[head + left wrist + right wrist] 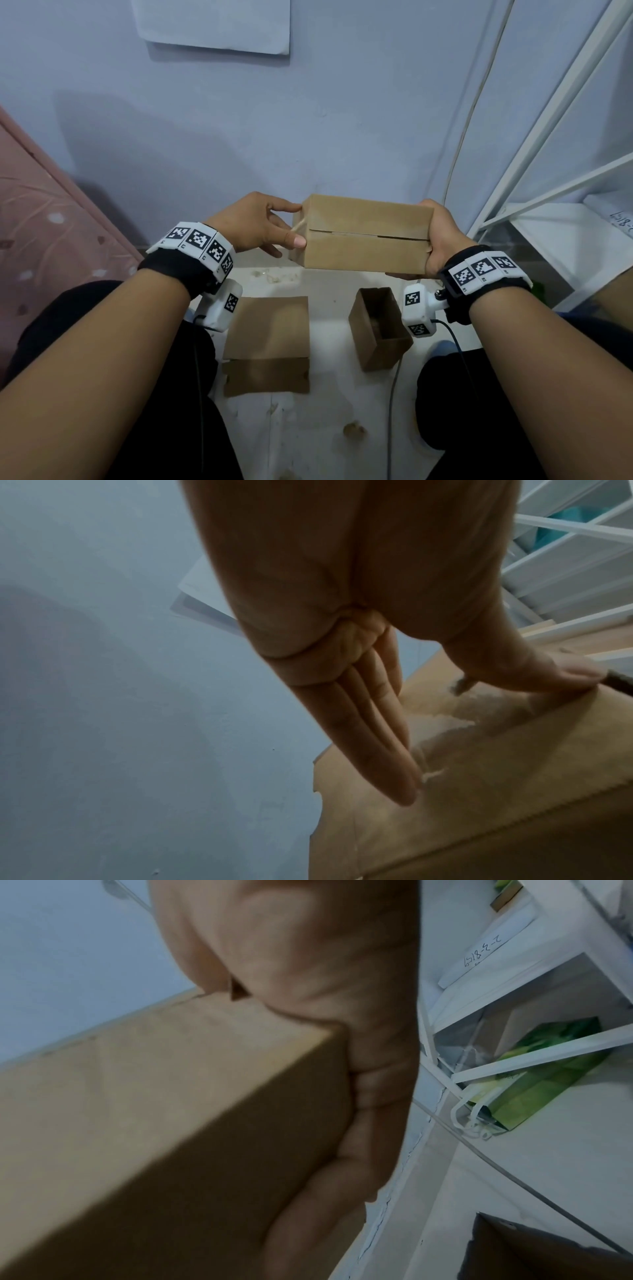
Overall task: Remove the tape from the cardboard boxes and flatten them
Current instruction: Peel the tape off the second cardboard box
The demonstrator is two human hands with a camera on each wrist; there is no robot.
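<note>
I have the closed box (364, 236) up in the air in front of me, well above the floor (329, 428), lying lengthwise between my hands with the seam where its two flaps meet facing me. My right hand (442, 240) is wrapped around the right end, thumb over the top edge and fingers curled underneath, and that grip carries the weight. My left hand (263, 226) is at the left end with the fingers nearly straight: the forefinger touches the upper corner and the thumb presses flat on the near edge by the seam. A thin strip of tape (299, 226) stands away from that end face between finger and thumb; I cannot tell whether I am actually pinching it yet. In the left wrist view the cardboard there looks scuffed and pale where its surface has torn. So I think the job now is to get a firm pinch on the loose strip and draw it off low and slow along the seam, keeping the right hand steady so the box does not twist, or the strip may snap or tear more paper. Below, a flattened box (267, 346) lies on the floor towards my left knee and an open box (378, 329) stands to its right, near the foot of the white shelf (548, 144).
</note>
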